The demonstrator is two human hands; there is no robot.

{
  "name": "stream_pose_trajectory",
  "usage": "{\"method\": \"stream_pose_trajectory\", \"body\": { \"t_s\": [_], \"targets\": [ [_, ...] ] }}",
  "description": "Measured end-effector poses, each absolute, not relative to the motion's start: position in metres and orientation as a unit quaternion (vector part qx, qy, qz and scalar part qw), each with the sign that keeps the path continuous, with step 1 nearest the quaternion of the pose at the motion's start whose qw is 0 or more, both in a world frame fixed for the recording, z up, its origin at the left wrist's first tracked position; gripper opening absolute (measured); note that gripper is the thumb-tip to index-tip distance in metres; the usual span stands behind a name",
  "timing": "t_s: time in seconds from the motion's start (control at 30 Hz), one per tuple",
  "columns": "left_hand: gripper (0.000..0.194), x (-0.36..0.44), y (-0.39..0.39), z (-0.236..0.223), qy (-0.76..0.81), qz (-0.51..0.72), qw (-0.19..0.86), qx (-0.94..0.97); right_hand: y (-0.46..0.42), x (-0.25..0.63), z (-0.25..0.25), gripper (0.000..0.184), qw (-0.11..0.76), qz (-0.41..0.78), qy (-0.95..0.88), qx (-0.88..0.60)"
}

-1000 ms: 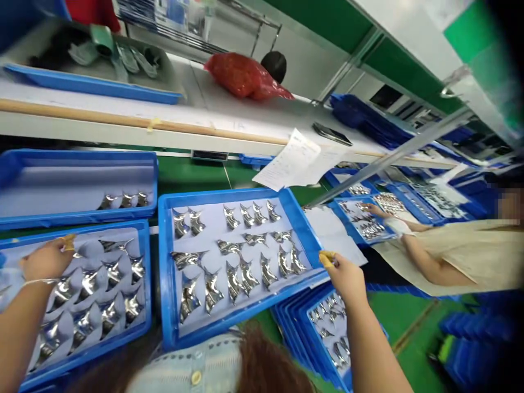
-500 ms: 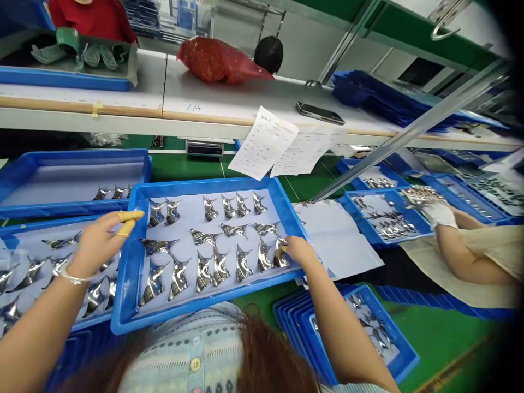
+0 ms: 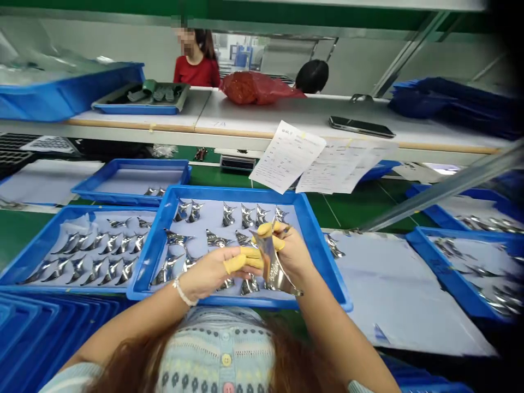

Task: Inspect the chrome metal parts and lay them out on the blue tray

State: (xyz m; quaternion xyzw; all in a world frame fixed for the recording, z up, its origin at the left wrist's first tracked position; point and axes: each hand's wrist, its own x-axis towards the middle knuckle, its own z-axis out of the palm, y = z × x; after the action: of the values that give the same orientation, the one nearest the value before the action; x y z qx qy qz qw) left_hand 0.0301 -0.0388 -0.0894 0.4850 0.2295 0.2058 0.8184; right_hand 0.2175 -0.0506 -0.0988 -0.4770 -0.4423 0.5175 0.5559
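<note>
My right hand (image 3: 289, 248), with yellow finger covers, grips a shiny, curved metal piece (image 3: 280, 275) by its upper end. The piece has pointed corners and is held up above the blue tray (image 3: 321, 248). My left hand (image 3: 229, 267) reaches in from the left. Its yellow-covered fingers are stretched out, with the tips against or just beside the piece's left edge. Similar metal pieces (image 3: 228, 214) lie in rows on white lining in the tray. My hands and forearms hide part of the lower rows.
At left is another blue tray (image 3: 151, 215) of such pieces, with stacked trays (image 3: 49, 333) below. White sheets (image 3: 393, 284) lie to the right, with one metal piece (image 3: 334, 245) on them. A slanted metal post (image 3: 446, 188) stands beyond. Printed papers (image 3: 289, 155) hang from the shelf.
My right hand has lifted a metal piece from the tray's right end and brought it inward. My left hand has moved right, over the tray to the piece. The view has shifted left.
</note>
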Motion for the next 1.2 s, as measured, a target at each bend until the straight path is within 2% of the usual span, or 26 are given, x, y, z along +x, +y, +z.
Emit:
{"method": "stream_pose_trajectory", "body": {
  "t_s": [0.13,0.27,0.33,0.43,0.63,0.8,1.2],
  "targets": [
    [0.033,0.036,-0.047,-0.086,0.239,0.277,0.866,0.340,-0.043,0.188,-0.102,0.027,0.567,0.574,-0.416,-0.419],
    [0.027,0.028,-0.047,-0.080,0.227,0.314,0.877,0.284,-0.055,0.193,-0.095,0.024,0.609,0.598,-0.340,-0.395],
    [0.024,0.026,-0.046,-0.079,0.214,0.327,0.879,0.272,-0.066,0.199,-0.089,0.020,0.603,0.610,-0.339,-0.387],
    [0.025,0.027,-0.046,-0.079,0.221,0.337,0.875,0.267,-0.082,0.202,-0.080,0.020,0.568,0.631,-0.373,-0.374],
    [0.034,0.028,-0.048,-0.076,0.273,0.356,0.847,0.285,-0.092,0.191,-0.078,0.031,0.532,0.633,-0.416,-0.378],
    [0.034,0.023,-0.049,-0.072,0.282,0.384,0.817,0.325,-0.092,0.187,-0.085,0.030,0.516,0.658,-0.400,-0.376],
    [0.021,0.009,-0.060,-0.055,0.299,0.382,0.813,0.322,-0.099,0.185,-0.095,0.025,0.497,0.680,-0.392,-0.371]
  ]
}}
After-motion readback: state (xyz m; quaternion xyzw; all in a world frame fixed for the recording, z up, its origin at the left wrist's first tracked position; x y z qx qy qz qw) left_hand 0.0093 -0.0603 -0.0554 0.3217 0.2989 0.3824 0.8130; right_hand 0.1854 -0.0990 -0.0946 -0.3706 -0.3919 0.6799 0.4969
